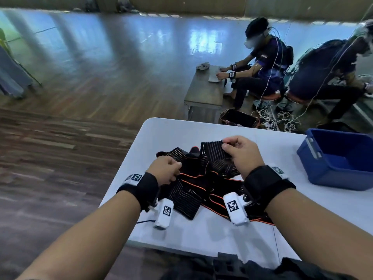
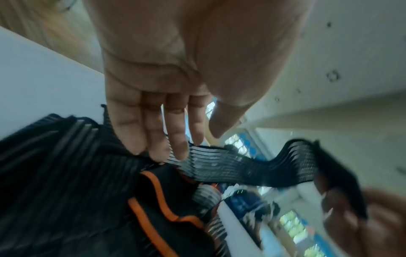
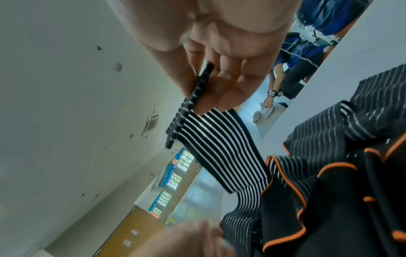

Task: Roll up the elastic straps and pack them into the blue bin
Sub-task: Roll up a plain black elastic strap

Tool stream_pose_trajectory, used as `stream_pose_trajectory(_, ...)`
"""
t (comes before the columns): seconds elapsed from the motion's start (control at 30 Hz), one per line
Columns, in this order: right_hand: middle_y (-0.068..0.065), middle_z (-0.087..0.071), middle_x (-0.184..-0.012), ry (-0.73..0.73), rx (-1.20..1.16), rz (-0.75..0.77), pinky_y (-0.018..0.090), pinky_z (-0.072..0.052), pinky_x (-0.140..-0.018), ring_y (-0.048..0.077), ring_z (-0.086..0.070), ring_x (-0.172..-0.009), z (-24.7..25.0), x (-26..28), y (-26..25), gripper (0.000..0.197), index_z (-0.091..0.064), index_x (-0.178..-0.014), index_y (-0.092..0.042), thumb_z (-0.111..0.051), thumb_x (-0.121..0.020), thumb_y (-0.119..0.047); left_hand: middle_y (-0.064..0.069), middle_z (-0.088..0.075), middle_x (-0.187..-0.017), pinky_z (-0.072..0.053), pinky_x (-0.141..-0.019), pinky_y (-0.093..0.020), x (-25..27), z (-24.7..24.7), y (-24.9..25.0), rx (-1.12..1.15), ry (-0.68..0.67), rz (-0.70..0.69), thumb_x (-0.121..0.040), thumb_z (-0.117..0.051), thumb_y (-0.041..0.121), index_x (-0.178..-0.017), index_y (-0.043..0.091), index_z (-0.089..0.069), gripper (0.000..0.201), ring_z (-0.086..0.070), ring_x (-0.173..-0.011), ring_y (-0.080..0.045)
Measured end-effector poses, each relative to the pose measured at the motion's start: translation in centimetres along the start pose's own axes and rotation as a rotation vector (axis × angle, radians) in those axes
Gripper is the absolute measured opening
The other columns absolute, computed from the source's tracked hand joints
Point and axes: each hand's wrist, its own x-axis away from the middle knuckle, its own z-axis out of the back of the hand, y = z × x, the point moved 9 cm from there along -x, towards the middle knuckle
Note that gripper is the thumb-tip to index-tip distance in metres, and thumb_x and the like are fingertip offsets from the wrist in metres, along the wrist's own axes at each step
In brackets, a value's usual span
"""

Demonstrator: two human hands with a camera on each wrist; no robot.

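Observation:
A pile of black elastic straps (image 1: 193, 190) with pale stripes and orange edging lies on the white table (image 1: 201, 235). My right hand (image 1: 228, 144) pinches the stiff end of one striped strap (image 1: 212, 152) between thumb and fingers and holds it lifted above the pile; the right wrist view shows this pinch (image 3: 197, 87) on the strap (image 3: 219, 147). My left hand (image 1: 177, 168) curls its fingers onto the same strap lower down, at the pile's left side. In the left wrist view its fingertips (image 2: 175, 153) sit on the strap (image 2: 230, 167). The blue bin (image 1: 343, 174) stands at the table's right and looks empty.
The table's left edge runs diagonally beside my left arm, with wood floor beyond. At the back right two seated people work at a low grey table (image 1: 203, 87). A dark basket (image 1: 238, 118) and tangled cables lie on the floor there.

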Motion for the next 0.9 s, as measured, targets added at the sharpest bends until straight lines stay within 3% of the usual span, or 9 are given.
stream_pose_trajectory(0.07, 0.004, -0.07, -0.08, -0.001, 0.001, -0.027, 0.041, -0.06, -0.072, 0.021, -0.068, -0.076, 0.8, -0.2, 0.1, 0.021, -0.071, -0.083, -0.017, -0.066, -0.091, 0.002, 0.0, -0.07, -0.081, -0.053, -0.067, -0.03, 0.3, -1.2, -2.2, -0.295, -0.019, -0.036, -0.089, -0.067, 0.035, -0.082, 0.021, -0.065, 0.016, -0.063, -0.071, -0.015)
stream_pose_trajectory(0.13, 0.003, -0.07, -0.078, 0.002, -0.008, -0.06, 0.037, -0.06, -0.065, 0.016, -0.068, -0.069, 1.3, -0.2, 0.4, 0.019, -0.07, -0.086, -0.015, -0.063, -0.093, 0.002, 0.006, -0.067, -0.088, -0.052, -0.078, -0.029, 0.8, -2.3, -3.7, -0.483, -0.014, -0.038, -0.084, -0.072, 0.039, -0.092, 0.024, -0.065, 0.019, -0.064, -0.085, -0.015)
stream_pose_trajectory(0.2, 0.003, -0.07, -0.075, 0.011, 0.006, -0.075, 0.032, -0.058, -0.059, 0.013, -0.067, -0.064, 1.8, -0.2, 0.8, 0.018, -0.071, -0.086, -0.014, -0.063, -0.093, 0.001, 0.006, -0.064, -0.094, -0.048, -0.079, -0.027, 1.1, -3.3, -4.5, -0.525, -0.003, -0.055, -0.085, -0.072, 0.042, -0.105, 0.023, -0.062, 0.029, -0.062, -0.091, -0.015)
stream_pose_trajectory(0.3, 0.005, -0.07, -0.075, 0.012, 0.038, -0.08, 0.032, -0.057, -0.06, 0.016, -0.066, -0.063, 2.1, 0.0, 1.5, 0.019, -0.071, -0.085, -0.015, -0.064, -0.092, 0.001, 0.007, -0.065, -0.093, -0.048, -0.081, -0.025, 1.6, -4.4, -4.8, -0.458, 0.018, -0.093, -0.09, -0.068, 0.043, -0.109, 0.02, -0.065, 0.03, -0.061, -0.09, -0.013)
stream_pose_trajectory(0.47, 0.006, -0.069, -0.079, -0.029, 0.078, -0.076, 0.032, -0.056, -0.057, 0.019, -0.064, -0.065, 1.4, 0.8, 2.2, 0.018, -0.07, -0.086, -0.014, -0.063, -0.092, 0.001, 0.005, -0.06, -0.11, -0.049, -0.093, -0.028, 2.3, -6.8, -5.1, -0.494, -0.091, -0.186, -0.081, -0.079, 0.035, -0.124, 0.024, -0.059, 0.048, -0.06, -0.106, -0.015)
stream_pose_trajectory(0.6, 0.003, -0.071, -0.082, -0.066, 0.107, -0.071, 0.032, -0.056, -0.059, 0.016, -0.066, -0.069, 0.8, 1.2, 2.6, 0.018, -0.071, -0.087, -0.017, -0.064, -0.092, -0.002, 0.005, -0.049, -0.124, -0.046, -0.102, -0.038, 3.2, -7.5, -3.7, -0.654, -0.011, -0.352, -0.081, -0.063, 0.067, -0.129, 0.033, -0.056, 0.06, -0.047, -0.118, -0.019)
stream_pose_trajectory(0.7, 0.003, -0.071, -0.081, -0.068, 0.092, -0.073, 0.029, -0.055, -0.057, 0.015, -0.066, -0.068, 0.7, 1.4, 2.9, 0.017, -0.072, -0.088, -0.016, -0.063, -0.092, -0.002, 0.006, -0.041, -0.124, -0.047, -0.099, -0.043, 3.5, -8.9, -3.9, -0.822, -0.106, -0.266, -0.053, -0.059, 0.089, -0.128, 0.034, -0.053, 0.093, -0.039, -0.116, -0.019)
stream_pose_trajectory(0.77, 0.004, -0.07, -0.082, -0.064, 0.074, -0.083, 0.027, -0.054, -0.056, 0.015, -0.065, -0.067, 0.6, 1.5, 3.0, 0.015, -0.072, -0.09, -0.014, -0.063, -0.093, -0.002, 0.004, -0.04, -0.12, -0.05, -0.094, -0.047, 3.6, -9.7, -4.4, -0.911, -0.168, -0.228, -0.057, -0.068, 0.078, -0.122, 0.03, -0.054, 0.082, -0.04, -0.113, -0.021)
stream_pose_trajectory(0.9, 0.006, -0.07, -0.084, -0.079, 0.083, -0.088, 0.026, -0.055, -0.056, 0.013, -0.065, -0.065, 0.7, 1.8, 2.7, 0.012, -0.073, -0.095, -0.01, -0.062, -0.094, -0.004, -0.001, -0.048, -0.1, -0.054, -0.083, -0.039, 3.0, -8.6, -3.9, -0.795, -0.082, -0.284, -0.087, -0.061, 0.036, -0.095, 0.016, -0.063, 0.021, -0.059, -0.099, -0.028)
